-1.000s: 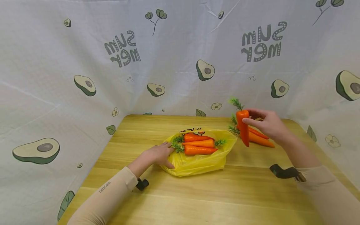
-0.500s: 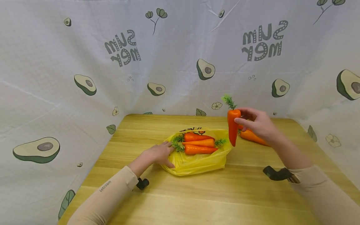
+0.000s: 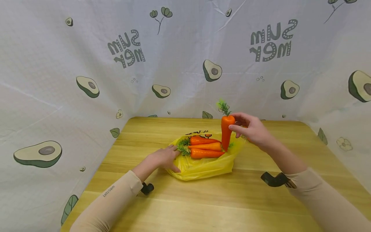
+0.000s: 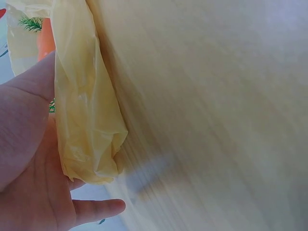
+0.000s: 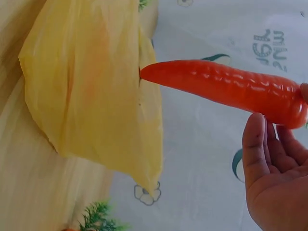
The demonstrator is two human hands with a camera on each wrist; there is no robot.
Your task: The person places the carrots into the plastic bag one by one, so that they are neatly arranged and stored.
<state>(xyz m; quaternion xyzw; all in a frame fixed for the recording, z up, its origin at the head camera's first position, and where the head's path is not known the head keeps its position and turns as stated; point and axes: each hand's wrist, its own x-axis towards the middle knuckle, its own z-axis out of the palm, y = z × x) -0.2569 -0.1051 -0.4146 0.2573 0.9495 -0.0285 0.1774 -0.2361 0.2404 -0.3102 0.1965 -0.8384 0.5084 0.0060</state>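
Between the thumb and fingers of my right hand [image 3: 249, 129], an orange carrot [image 3: 226, 130] with a green leafy top is pinched, tip down, over the right part of a yellow plastic bag [image 3: 203, 172]. In the right wrist view the carrot [image 5: 221, 86] has its tip at the edge of the bag [image 5: 96, 96]. Three more carrots [image 3: 205, 153] lie side by side in the bag's opening. My left hand [image 3: 166, 158] is at the bag's left side, thumb and fingers spread at its mouth. In the left wrist view the thumb passes behind the bag's edge [image 4: 86, 110].
The wooden table [image 3: 188, 206] carries everything and ends at a white curtain [image 3: 179, 58] printed with avocados. Leafy green [image 5: 98, 219] and a bit of orange show low in the right wrist view. Carrots behind the right hand are mostly hidden.
My right hand has carried the carrot leftward from the right side of the table to over the bag. The left hand and the bag have stayed in place.
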